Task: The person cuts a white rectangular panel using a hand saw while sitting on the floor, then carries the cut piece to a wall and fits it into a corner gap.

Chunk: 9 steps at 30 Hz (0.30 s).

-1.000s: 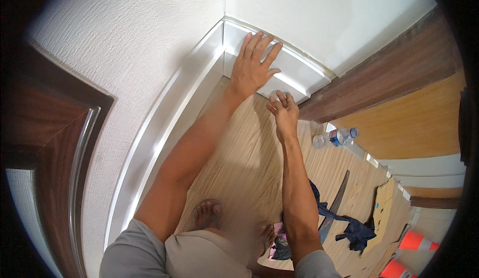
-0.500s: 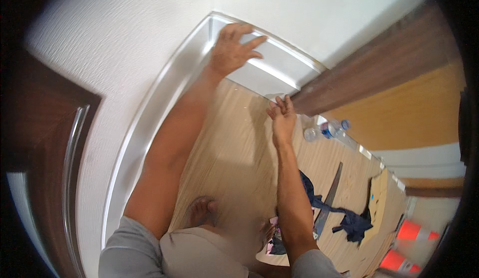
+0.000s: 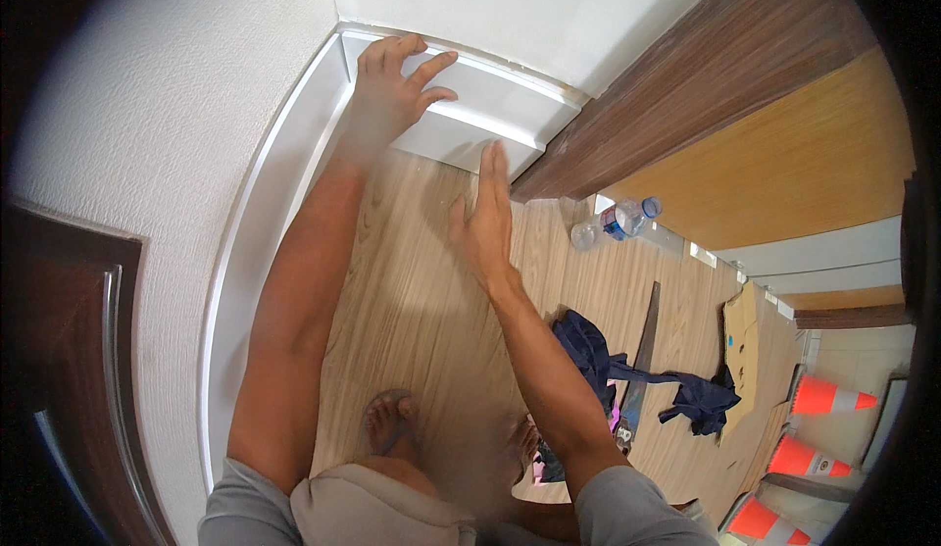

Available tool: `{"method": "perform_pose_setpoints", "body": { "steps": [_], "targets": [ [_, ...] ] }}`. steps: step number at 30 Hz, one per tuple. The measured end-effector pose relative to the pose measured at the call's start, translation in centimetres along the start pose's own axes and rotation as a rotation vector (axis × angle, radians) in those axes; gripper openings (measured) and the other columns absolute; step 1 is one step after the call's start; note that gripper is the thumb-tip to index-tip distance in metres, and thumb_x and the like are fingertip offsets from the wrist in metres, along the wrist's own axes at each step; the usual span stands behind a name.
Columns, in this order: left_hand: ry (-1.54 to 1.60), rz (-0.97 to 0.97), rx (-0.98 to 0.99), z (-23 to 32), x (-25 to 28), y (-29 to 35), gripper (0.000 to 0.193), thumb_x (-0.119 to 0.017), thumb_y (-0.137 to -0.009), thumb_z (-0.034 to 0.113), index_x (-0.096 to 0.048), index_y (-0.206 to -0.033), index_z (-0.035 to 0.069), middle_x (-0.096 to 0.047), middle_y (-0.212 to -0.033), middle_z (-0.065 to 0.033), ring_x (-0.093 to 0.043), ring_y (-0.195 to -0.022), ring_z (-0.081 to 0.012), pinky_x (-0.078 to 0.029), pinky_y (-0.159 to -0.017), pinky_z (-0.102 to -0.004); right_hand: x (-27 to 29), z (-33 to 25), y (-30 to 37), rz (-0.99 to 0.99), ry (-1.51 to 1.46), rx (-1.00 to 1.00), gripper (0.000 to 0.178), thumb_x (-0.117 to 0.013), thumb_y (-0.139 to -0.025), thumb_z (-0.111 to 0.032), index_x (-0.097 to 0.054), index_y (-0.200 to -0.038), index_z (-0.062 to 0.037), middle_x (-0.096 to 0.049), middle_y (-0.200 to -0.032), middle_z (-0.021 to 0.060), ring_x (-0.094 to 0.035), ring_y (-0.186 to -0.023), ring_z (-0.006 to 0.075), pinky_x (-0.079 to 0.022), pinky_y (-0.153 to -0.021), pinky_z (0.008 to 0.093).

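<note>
A white skirting board (image 3: 495, 90) runs along the foot of the far wall. It meets a second white board (image 3: 257, 218) on the left wall in the corner. My left hand (image 3: 392, 90) has its fingers spread against the upper part of the far board, close to that corner. Lower down and further right is my right hand (image 3: 487, 227), its fingers stretched out flat toward the board's lower face. Its fingertips overlap the board, though actual contact cannot be made out. Neither hand holds anything.
A dark wooden door frame (image 3: 686, 56) borders the far board on the right. On the wood-look floor (image 3: 421, 242) lie a clear plastic bottle (image 3: 618, 221), a handsaw (image 3: 647, 340), dark cloth (image 3: 701, 404) and a cardboard piece (image 3: 740, 350). Orange-and-white cones (image 3: 814, 460) stand at the far right.
My right hand has moved up and left from the board's right end, its fingers straightening over the lower face. My left hand stays at the upper board. The whole view has shifted.
</note>
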<state>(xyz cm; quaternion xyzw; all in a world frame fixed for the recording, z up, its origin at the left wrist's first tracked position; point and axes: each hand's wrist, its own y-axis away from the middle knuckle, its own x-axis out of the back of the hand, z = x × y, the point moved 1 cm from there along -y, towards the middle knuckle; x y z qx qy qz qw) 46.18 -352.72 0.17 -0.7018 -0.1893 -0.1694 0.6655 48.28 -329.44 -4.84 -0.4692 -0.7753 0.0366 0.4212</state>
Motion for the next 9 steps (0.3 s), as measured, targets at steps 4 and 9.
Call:
{"method": "perform_pose_setpoints", "body": {
  "steps": [4,9],
  "targets": [
    [0.000,-0.010,-0.012,-0.1,-0.1,0.3,0.065,-0.081,-0.078,0.055,-0.066,-0.136,0.031,-0.062,-0.126,-0.0093,-0.054,-0.123,-0.0310,-0.042,-0.105,-0.0499,-1.3,0.6,1.2,0.100,-0.398,-0.472,0.081,-0.057,-0.089,0.005,-0.020,-0.161,0.0064,-0.024,-0.166,0.0311,-0.026,-0.155,0.0419,-0.023,-0.126,0.0447],
    [-0.030,-0.056,-0.005,-0.3,-0.4,0.5,0.067,-0.080,-0.079,0.057,-0.065,-0.138,0.029,-0.062,-0.130,-0.0099,-0.053,-0.125,-0.0313,-0.039,-0.107,-0.0518,2.3,-2.7,-2.3,0.289,-0.181,-0.044,0.087,-0.065,-0.088,-0.009,-0.019,-0.160,0.0070,-0.024,-0.167,0.0289,-0.023,-0.155,0.0444,-0.019,-0.127,0.0429]
  ]
}}
